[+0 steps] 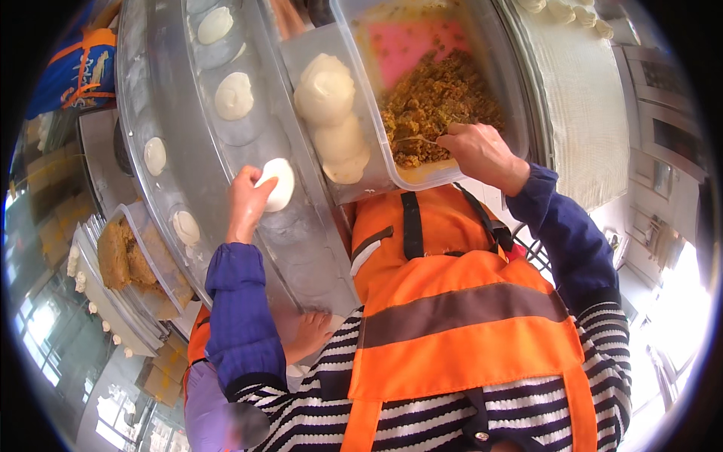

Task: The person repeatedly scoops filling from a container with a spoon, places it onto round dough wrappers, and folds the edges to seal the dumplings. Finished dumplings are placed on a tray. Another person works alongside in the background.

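Observation:
My left hand (pixel 248 198) pinches a round white dough wrapper (pixel 279 183) by its near edge, above the metal work surface (pixel 282 231). In my right hand (pixel 486 155) is the handle of a thin metal utensil (pixel 415 139); its tip reaches into a crumbly brown-yellow minced filling (pixel 440 101). That filling lies in a translucent plastic tub (pixel 429 182), whose pinkish bottom shows at the far end. Between the tub and the work surface, pale overlapping dough rounds (pixel 325 93) lie on a flat tray (pixel 361 195).
Single dough rounds (pixel 234 96) dot the metal channels. A second tub (pixel 164 271) with tan filling (pixel 127 254) stands at left, near stacked trays (pixel 121 305) of small buns. Another person's hand (pixel 310 333) rests below my left arm. A mesh-covered tray (pixel 587 107) is at right.

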`<state>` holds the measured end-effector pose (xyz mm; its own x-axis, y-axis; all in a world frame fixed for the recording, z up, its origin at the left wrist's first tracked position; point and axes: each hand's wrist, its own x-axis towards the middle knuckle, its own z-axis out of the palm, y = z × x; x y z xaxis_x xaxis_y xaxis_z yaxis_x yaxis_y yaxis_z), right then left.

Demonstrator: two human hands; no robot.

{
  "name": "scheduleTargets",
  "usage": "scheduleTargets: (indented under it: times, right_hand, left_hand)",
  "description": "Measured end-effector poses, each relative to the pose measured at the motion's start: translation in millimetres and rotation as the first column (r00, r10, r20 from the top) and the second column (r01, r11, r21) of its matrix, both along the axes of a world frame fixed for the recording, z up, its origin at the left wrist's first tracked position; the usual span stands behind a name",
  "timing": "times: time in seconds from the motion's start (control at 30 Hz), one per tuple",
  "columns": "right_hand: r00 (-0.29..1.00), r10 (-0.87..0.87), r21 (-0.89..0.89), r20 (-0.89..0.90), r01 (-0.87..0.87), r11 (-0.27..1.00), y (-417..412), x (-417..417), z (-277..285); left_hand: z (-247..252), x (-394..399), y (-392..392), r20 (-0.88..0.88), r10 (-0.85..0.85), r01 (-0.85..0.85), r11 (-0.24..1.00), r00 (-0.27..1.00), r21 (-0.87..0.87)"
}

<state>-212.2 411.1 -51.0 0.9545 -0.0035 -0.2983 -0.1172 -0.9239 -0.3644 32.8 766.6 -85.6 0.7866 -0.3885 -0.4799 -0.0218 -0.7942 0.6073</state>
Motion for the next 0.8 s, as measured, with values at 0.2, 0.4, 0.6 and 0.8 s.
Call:
scheduleTargets:
  times: [0.2, 0.4, 0.6, 0.8]
  right_hand:
    - [0.992, 0.091, 0.077, -0.082, -0.084, 0.993, 8.1, 1.3, -18.2]
    - [0.987, 0.046, 0.353, -0.151, 0.01, 0.936, -15.3, -1.4, -37.3]
    - [0.836, -0.158, 0.59, -0.525, 0.491, 0.641, -29.7, -3.9, 6.4]
    - [0.741, -0.367, 0.625, -0.562, 0.671, 0.399, -37.2, -13.8, 61.8]
  left_hand:
    - [8.7, -29.0, -72.7, -0.025, -0.003, -0.004, 0.961, 1.0, -0.275]
    - [18.8, -34.9, -104.7, 0.182, -0.483, 0.503, 0.861, 0.857, -0.08]
    - [27.1, -35.9, -91.6, -0.407, -0.201, 0.151, 0.977, 0.891, -0.152]
    - [21.4, -82.5, -107.6, -0.763, -0.074, -0.634, 0.508, 0.643, -0.583]
